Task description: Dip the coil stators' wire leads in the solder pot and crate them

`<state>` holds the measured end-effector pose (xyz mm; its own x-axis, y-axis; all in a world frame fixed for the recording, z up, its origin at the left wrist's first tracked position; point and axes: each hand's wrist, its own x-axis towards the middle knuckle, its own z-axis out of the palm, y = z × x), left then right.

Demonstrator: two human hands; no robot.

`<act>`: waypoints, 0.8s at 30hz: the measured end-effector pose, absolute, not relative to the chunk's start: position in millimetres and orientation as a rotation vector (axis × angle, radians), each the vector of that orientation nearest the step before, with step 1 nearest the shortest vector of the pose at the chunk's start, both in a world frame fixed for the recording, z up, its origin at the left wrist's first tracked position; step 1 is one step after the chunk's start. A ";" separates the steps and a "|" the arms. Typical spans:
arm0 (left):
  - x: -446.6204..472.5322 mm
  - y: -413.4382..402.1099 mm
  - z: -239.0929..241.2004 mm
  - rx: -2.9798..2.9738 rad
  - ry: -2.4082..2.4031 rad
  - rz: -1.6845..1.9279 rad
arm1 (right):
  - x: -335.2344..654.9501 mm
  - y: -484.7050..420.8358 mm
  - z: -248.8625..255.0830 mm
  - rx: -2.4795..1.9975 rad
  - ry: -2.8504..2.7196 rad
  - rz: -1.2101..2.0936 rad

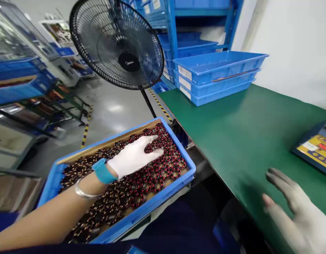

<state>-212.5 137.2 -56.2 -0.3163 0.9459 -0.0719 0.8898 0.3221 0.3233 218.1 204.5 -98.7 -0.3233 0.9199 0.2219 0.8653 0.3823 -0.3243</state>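
Many rings (176,155) below my left hand (137,155), fingers apart: reach stage, I judge; gripping one calls for closing them. Right hand (297,211): fingers apart, worktop (231,123) beneath.

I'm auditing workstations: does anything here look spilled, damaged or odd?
Nothing looks spilled: the rings sit inside the blue crate. One oddity: the right hand has a pinkish, seemingly bare thumb tip and dark fingertips on its white glove; blur hides whether it's torn or dirty.
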 end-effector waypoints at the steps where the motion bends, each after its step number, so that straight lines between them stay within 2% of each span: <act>1: -215.3 133.3 -63.3 1.686 2.329 0.323 | 199.6 224.6 -98.9 -1.596 -2.341 0.175; 6: -185.1 138.4 -88.7 1.988 2.070 0.240 | 147.2 295.2 -126.5 -1.446 -2.425 0.138; 12: -165.6 149.4 -116.7 1.889 2.155 0.069 | 174.0 295.1 -154.9 -1.390 -2.503 0.249; 16: -161.8 157.9 -115.6 1.794 2.264 0.065 | 183.0 291.7 -154.5 -1.344 -2.507 0.310; 24: -144.6 176.6 -103.2 1.681 2.336 -0.245 | 185.4 295.1 -153.1 -1.368 -2.519 0.355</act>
